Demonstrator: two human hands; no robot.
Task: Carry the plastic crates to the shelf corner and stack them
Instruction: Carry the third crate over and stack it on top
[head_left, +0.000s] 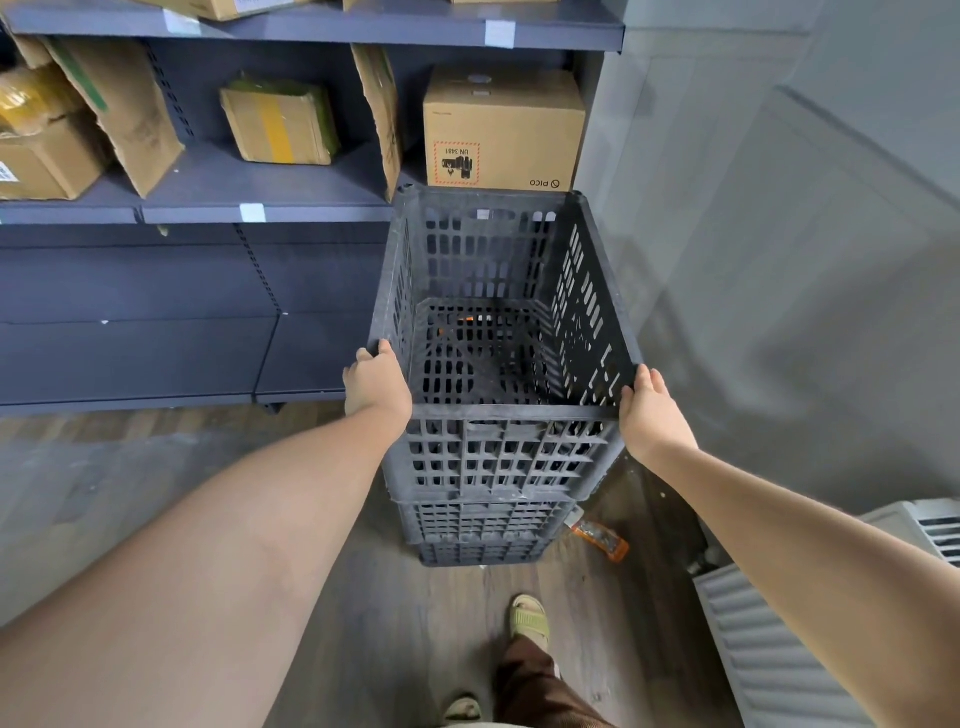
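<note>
A black slotted plastic crate (498, 447) sits on top of a stack of black crates (483, 535) on the floor, in the corner between the dark shelf unit and the grey wall. My left hand (376, 384) grips the top crate's rim at its near left corner. At the near right corner my right hand (652, 410) holds the rim. The top crate is empty inside; an orange thing shows faintly through its slotted bottom.
The dark shelf unit (208, 208) carries several cardboard boxes, one brown box (501, 127) right behind the crate. The grey wall (779, 260) stands to the right. A white radiator (769, 639) is at lower right. An orange packet (602, 540) lies on the floor beside the stack.
</note>
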